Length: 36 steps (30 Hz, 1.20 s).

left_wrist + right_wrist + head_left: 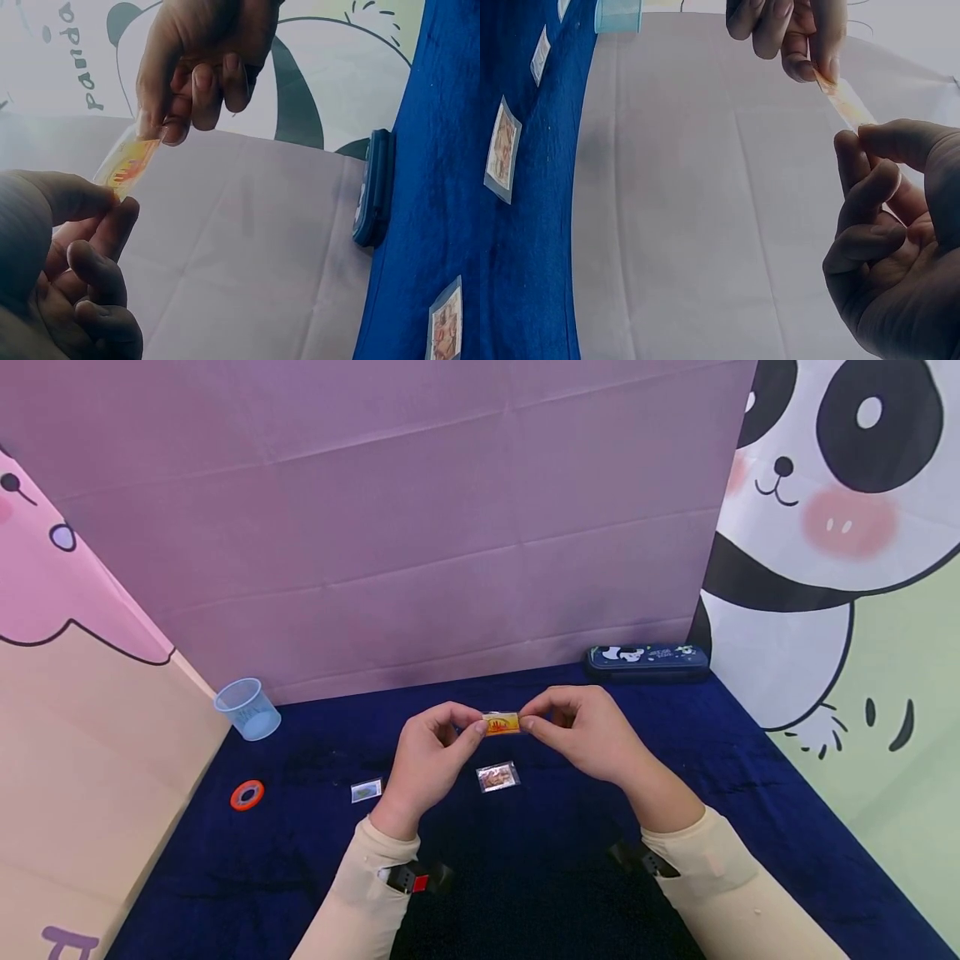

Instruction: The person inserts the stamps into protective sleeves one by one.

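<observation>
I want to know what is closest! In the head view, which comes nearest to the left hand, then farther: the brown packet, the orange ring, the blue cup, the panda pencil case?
From the left hand:
1. Brown packet, just right of it on the cloth.
2. Orange ring, off to the left.
3. Blue cup, far left by the wall; close to the ring's distance, slightly farther.
4. Panda pencil case, back right.

Small yellow-orange packet [502, 724], flat and rectangular, clear sealed edges, red marking on its face. Held in the air above the dark blue cloth, long side roughly level, face toward the head camera. Left hand [429, 758] pinches its left end between thumb and forefinger; right hand [585, 732] pinches the right end likewise. Packet looks unopened, stretched straight between them.
</observation>
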### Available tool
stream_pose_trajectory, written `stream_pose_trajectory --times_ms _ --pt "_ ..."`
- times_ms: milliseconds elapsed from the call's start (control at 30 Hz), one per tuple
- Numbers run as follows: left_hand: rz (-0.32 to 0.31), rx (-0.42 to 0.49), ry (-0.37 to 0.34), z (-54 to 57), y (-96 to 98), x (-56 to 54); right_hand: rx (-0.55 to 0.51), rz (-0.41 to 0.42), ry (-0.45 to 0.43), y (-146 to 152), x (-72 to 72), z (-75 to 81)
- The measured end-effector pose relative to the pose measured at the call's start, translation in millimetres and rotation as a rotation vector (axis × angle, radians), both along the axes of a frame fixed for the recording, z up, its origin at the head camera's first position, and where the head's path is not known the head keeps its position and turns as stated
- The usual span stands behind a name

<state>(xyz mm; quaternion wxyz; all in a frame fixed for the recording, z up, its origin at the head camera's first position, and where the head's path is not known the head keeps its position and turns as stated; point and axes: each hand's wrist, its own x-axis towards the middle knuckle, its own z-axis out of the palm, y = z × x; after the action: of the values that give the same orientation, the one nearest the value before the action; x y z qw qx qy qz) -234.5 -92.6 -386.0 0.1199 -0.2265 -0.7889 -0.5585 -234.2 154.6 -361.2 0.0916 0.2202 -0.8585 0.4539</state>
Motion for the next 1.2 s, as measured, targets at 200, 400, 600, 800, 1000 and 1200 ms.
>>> stream_pose_trajectory --times_ms 200,400,600,800,1000,1200 --pt "0.006 0.025 -0.019 -1.9 3.2 -3.1 0.0 -0.006 0.015 4 -1.4 0.2" --pt "0.009 0.032 -0.032 -5.9 6.3 -8.1 -0.005 -0.032 0.016 10 -4.3 0.0" --pt "0.013 0.018 -0.041 -14.4 9.9 -15.8 -0.01 -0.06 0.024 15 -8.8 0.2" --pt "0.003 0.03 -0.057 -21.8 16.1 -23.0 -0.016 -0.09 0.006 20 -15.5 -2.9" --pt "-0.001 0.002 -0.093 -26.9 25.1 -25.6 0.009 -0.114 -0.02 26 -21.0 -6.4" --pt "-0.007 -0.032 -0.149 -35.0 33.6 -27.0 0.035 -0.173 -0.034 34 -28.1 -9.9"
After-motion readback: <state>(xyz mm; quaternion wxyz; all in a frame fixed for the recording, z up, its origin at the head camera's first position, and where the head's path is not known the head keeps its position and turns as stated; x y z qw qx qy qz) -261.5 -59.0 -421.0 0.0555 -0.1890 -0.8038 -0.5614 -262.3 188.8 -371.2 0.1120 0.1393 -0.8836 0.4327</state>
